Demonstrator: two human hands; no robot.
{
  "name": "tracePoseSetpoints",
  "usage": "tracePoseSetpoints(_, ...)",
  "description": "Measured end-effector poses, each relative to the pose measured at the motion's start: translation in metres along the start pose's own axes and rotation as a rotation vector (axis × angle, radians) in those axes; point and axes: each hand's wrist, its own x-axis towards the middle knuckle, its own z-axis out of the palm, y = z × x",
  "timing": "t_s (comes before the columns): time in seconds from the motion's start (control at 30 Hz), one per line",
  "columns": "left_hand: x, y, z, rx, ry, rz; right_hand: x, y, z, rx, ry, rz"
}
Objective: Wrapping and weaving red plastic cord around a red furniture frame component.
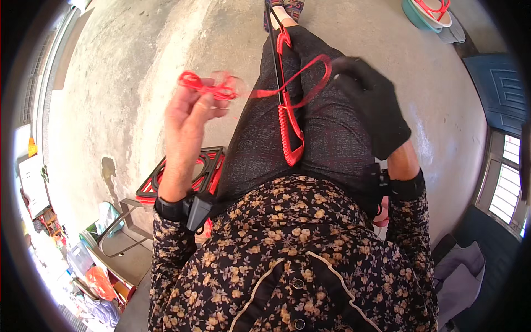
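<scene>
My bare left hand (188, 113) pinches a looped bundle of red ribbon (193, 81), its outer end smeared by motion. A strand runs from it across my lap and bends into a loop beside my right hand (368, 102). That hand wears a black glove; its curled fingertips, blurred, meet the ribbon's loop. Between my thighs lies a narrow black frame (274, 61), pointing away from me. Red ribbon is wound in tight coils (285, 135) around its near part, and more red wraps its far part.
A stack of black and red frames (207, 166) stands left of my thigh, near a metal-legged stool (124, 221). Basins (423, 16) with red pieces sit at the far right. A blue door (503, 88) and a grey cloth-covered thing (459, 271) are on the right.
</scene>
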Motion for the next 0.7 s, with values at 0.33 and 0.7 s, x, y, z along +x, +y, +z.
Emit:
tracePoseSetpoints(0.33,-0.006,-0.02,0.047,0.943,-0.424,0.456,-0.018,0.001,0.048,-0.288,-0.56,0.098)
tracePoseSetpoints(0.7,-0.003,0.023,0.016,-0.083,-0.543,-0.166,-0.019,-0.027,-0.013,0.129,-0.033,0.048)
